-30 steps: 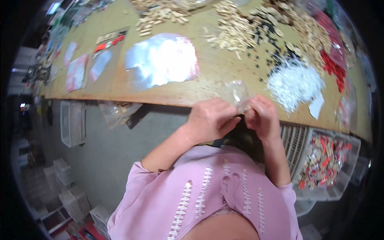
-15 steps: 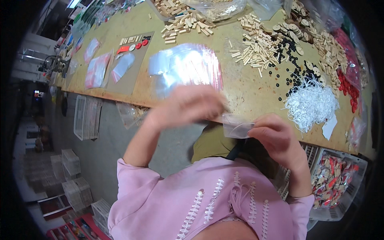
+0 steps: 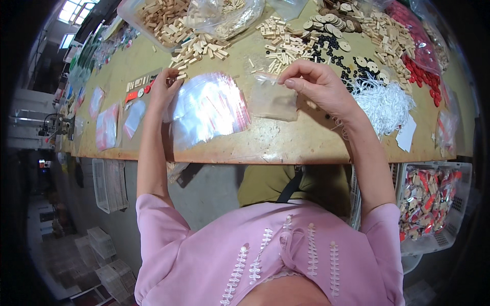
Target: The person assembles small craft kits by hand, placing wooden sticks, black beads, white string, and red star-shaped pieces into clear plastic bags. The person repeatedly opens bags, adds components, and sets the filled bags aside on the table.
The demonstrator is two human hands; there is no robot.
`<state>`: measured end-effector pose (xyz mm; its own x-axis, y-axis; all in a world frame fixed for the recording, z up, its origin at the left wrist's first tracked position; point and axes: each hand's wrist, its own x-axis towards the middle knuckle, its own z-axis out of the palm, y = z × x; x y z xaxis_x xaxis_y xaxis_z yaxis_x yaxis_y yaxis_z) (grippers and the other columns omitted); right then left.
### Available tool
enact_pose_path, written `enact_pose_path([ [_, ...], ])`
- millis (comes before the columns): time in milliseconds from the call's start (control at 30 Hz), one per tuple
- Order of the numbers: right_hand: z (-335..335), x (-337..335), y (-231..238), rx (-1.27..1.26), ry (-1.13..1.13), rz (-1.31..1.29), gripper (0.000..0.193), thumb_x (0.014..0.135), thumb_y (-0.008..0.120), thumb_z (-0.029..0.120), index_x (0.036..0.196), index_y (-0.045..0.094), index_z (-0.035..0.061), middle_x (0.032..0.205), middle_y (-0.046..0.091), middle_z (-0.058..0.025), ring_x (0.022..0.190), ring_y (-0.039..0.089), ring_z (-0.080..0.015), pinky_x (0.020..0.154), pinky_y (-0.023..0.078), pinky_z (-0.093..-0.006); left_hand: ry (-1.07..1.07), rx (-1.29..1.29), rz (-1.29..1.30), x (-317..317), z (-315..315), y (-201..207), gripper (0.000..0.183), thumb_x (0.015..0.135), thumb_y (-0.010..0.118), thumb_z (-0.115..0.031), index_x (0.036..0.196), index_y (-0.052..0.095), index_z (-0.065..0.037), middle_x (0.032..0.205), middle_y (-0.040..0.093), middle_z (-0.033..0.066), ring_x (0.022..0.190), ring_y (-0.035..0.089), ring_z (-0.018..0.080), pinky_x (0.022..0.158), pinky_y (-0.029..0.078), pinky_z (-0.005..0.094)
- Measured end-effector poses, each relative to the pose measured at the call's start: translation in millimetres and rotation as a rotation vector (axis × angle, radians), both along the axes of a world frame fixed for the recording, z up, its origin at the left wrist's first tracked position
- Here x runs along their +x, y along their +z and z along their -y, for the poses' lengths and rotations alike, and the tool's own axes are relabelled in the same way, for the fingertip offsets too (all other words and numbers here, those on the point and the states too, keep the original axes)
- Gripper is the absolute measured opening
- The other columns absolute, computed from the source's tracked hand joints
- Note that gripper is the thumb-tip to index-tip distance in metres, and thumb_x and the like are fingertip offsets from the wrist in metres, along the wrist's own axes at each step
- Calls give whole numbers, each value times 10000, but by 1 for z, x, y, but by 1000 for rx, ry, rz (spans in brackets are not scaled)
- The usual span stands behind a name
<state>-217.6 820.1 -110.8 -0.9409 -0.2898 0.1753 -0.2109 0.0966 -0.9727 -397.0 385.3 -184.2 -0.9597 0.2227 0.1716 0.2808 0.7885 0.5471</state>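
Note:
My right hand [image 3: 320, 86] pinches the upper corner of a small clear zip bag [image 3: 274, 101] between thumb and fingertips. The bag hangs over the tabletop, right of a fanned stack of clear bags [image 3: 206, 109]. At the near edge of the wooden block pile [image 3: 201, 48], my left hand [image 3: 164, 87] has its thumb and fingers closed around a small pale wooden block [image 3: 180, 76]. Just left of that hand lies a sample board with wooden pieces, a red strip [image 3: 131, 96] and round discs.
White string [image 3: 383, 104] lies in a tangled heap at the right, near black beads [image 3: 326, 46], wooden discs [image 3: 332, 23] and red pieces [image 3: 421, 79]. More bags [image 3: 107, 127] lie at the left. A crate of filled bags [image 3: 431, 204] stands below the table's right side.
My left hand has moved forward and left to the block pile. My right hand has carried the bag up from the table's front edge over the tabletop.

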Motion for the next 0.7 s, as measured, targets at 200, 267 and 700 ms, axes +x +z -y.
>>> enact_pose_path([
  [200,-3,5,-19,46,-18,-66,92,953,638,85,979,702,24,925,642,-22,817,572,-105,718,458,-257,-15,-61,-37,-2,1,1,318,875,785,-178,1171,697,-100,1026,699,93,940,659,209,857,539,346],
  [267,-3,12,-17,42,4,-90,68,945,643,63,967,696,27,916,628,-25,811,573,-113,710,458,-261,-33,-47,-18,-2,4,1,323,900,766,-84,1208,671,-67,1043,664,20,901,595,98,813,521,250],
  [700,1,18,-11,125,-27,-283,58,937,664,42,980,681,6,913,631,-101,845,628,-230,740,501,-326,-81,-66,35,-3,-4,21,283,854,817,-186,1050,668,-46,951,685,54,854,661,168,807,555,309],
])
